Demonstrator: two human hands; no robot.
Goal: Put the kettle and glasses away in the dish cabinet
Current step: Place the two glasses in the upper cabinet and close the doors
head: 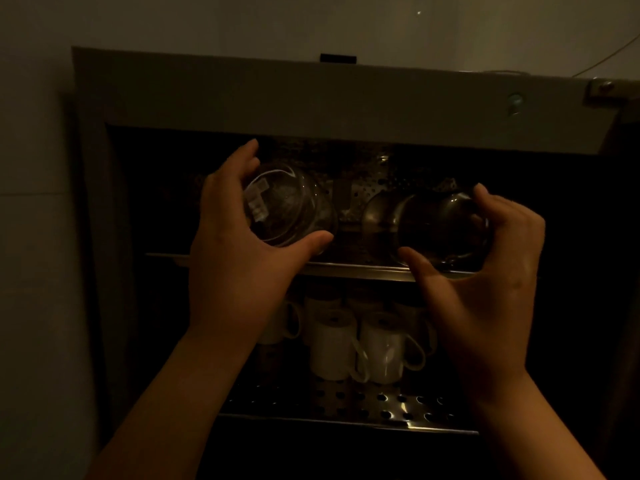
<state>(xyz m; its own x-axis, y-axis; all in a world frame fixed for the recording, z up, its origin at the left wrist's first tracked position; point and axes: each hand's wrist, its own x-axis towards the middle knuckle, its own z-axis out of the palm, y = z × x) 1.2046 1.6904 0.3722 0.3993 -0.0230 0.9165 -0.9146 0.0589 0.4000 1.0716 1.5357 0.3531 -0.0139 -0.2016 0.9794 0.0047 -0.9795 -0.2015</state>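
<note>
The scene is dim. My left hand (pixel 239 244) grips a clear round glass (pixel 291 206) with a white label on it, tilted on its side, at the mouth of the dish cabinet's upper shelf (pixel 346 268). My right hand (pixel 485 271) grips a second clear round glass (pixel 440 230), also tilted, over the right part of the same shelf. A dark rounded shape (pixel 377 216) sits behind the right glass; what it is cannot be told. No kettle is clearly visible.
The cabinet (pixel 346 105) stands open against a pale wall. Several white mugs (pixel 356 344) stand upside down on the perforated metal lower shelf (pixel 363 407). The upper shelf's back is perforated metal too. A wire runs at the top right.
</note>
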